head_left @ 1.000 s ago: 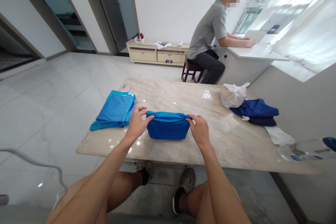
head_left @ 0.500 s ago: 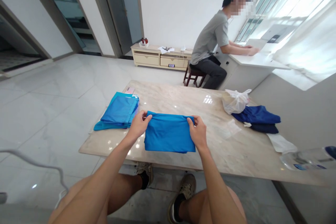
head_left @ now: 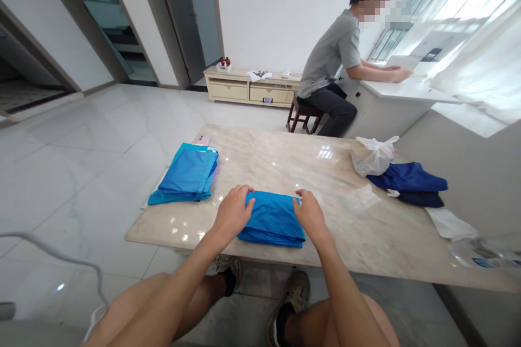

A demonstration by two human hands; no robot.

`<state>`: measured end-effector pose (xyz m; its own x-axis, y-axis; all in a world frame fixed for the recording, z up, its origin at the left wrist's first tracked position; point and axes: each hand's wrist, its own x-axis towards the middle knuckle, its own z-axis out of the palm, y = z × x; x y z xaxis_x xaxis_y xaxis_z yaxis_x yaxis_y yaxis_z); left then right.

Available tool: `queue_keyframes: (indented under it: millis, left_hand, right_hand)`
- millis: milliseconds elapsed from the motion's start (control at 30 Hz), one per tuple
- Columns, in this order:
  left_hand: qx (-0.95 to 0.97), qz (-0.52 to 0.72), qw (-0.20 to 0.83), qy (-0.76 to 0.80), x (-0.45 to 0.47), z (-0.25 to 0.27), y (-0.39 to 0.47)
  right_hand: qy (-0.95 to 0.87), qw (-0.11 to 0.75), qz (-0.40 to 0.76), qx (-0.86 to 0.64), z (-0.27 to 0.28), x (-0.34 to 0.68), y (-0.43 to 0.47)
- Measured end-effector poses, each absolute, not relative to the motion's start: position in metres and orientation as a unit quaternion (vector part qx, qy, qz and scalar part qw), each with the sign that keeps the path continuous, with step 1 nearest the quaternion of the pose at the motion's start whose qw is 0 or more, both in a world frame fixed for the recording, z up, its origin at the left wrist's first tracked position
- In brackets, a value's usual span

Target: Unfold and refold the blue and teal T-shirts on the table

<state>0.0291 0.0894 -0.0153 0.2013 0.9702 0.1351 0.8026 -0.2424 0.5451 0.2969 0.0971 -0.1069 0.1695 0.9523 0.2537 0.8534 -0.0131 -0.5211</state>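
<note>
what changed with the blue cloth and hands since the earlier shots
The blue cloth came down toward the near edge of the table and now lies folded. The left hand and right hand opened from their pinch on its far edge. The folded stack stayed put.

You have a plain bright-blue folded cloth [head_left: 272,222] at lower centre, on a beige tabletop [head_left: 280,165] with grey-brown marble veining. Your folded clothes pile [head_left: 187,171] at centre left mixes teal and mid-blue. At right you see a translucent white plastic bag [head_left: 374,158] and a cloth bundle [head_left: 411,178] in royal blue and navy. Your floor tiles [head_left: 81,173], left, are white, faintly grey-veined.
</note>
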Motion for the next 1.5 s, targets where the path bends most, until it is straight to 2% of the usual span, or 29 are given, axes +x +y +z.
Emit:
queue_keyframes:
  millis: [267, 500, 633, 767, 867, 1067, 1200, 1267, 1500]
  left_hand:
    - [0.793, 0.103, 0.135, 0.585, 0.040, -0.004, 0.075]
    - [0.779, 0.052, 0.114, 0.614, 0.035, 0.005, 0.074]
    - [0.792, -0.018, 0.126, 0.597, 0.036, 0.011, 0.073]
    - [0.818, -0.081, 0.205, 0.531, 0.044, 0.013, 0.067]
    - [0.824, -0.079, 0.253, 0.500, 0.046, 0.012, 0.063]
    - [0.830, -0.061, 0.276, 0.481, 0.034, 0.017, 0.060]
    - [0.827, -0.077, 0.262, 0.491, 0.027, 0.026, 0.059]
    - [0.832, -0.072, 0.255, 0.487, 0.026, 0.027, 0.058]
    - [0.845, -0.034, 0.253, 0.470, 0.033, 0.013, 0.059]
  right_hand:
    - [-0.656, 0.225, 0.070, -0.717, -0.116, 0.304, 0.095]
    - [-0.640, 0.081, 0.088, -0.759, -0.124, 0.300, 0.093]
    - [-0.622, 0.091, 0.078, -0.773, -0.126, 0.298, 0.092]
    - [-0.592, 0.098, 0.081, -0.796, -0.132, 0.296, 0.091]
    - [-0.588, 0.127, 0.104, -0.792, -0.138, 0.294, 0.092]
    - [-0.568, 0.243, 0.212, -0.758, -0.128, 0.295, 0.093]
    - [-0.498, 0.249, 0.387, -0.735, -0.110, 0.300, 0.092]
    - [-0.472, 0.255, 0.438, -0.721, -0.101, 0.300, 0.091]
    - [-0.540, 0.211, 0.249, -0.776, -0.070, 0.330, 0.062]
